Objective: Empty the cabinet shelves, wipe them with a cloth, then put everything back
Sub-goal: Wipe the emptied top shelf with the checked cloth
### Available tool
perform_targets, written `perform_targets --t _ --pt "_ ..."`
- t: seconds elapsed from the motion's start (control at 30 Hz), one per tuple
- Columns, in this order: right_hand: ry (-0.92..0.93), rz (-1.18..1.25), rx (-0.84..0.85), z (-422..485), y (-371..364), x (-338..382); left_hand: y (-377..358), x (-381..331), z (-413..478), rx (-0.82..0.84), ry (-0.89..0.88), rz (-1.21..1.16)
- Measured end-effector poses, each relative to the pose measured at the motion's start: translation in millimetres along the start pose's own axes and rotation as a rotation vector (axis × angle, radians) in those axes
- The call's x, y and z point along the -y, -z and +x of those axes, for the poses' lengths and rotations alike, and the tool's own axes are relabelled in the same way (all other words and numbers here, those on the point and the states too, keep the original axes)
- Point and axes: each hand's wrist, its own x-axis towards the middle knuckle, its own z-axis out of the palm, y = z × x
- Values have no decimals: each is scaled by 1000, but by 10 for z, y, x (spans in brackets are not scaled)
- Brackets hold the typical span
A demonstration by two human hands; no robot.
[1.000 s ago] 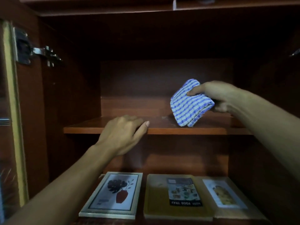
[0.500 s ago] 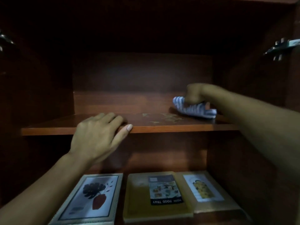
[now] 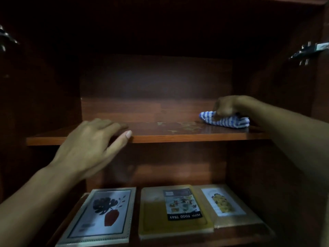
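A dark wooden cabinet stands open before me. Its middle shelf [image 3: 178, 134] holds nothing but a folded blue-and-white striped cloth [image 3: 226, 121] at the back right. My right hand [image 3: 226, 107] presses down on that cloth, fingers curled over it. My left hand [image 3: 92, 145] rests on the shelf's front edge at the left, fingers spread, holding nothing. Pale smudges mark the shelf surface near the cloth.
On the lower shelf lie a framed flower-vase picture [image 3: 103, 216], a yellow food tray [image 3: 174, 211] in its label, and another flat packaged tray [image 3: 229, 205]. Metal door hinges [image 3: 308, 52] stick out at the upper right and upper left.
My right hand has lowered the cloth from mid-air onto the shelf and slid it toward the back right. My view has shifted left across the cabinet; the left hand stays on the shelf edge.
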Motion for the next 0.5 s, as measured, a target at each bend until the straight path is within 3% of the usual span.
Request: perform_targets --t 0.2,0.3,0.4,0.5 --pt "267 -45 -129 1 -52 802 17 135 -211 59 65 2" --pt "466 304 -21 -93 -5 1017 10 128 -239 71 99 10" --pt "443 642 246 -73 49 880 8 124 -249 80 100 7" --pt "304 558 155 115 6 712 0 145 -261 100 102 -9"
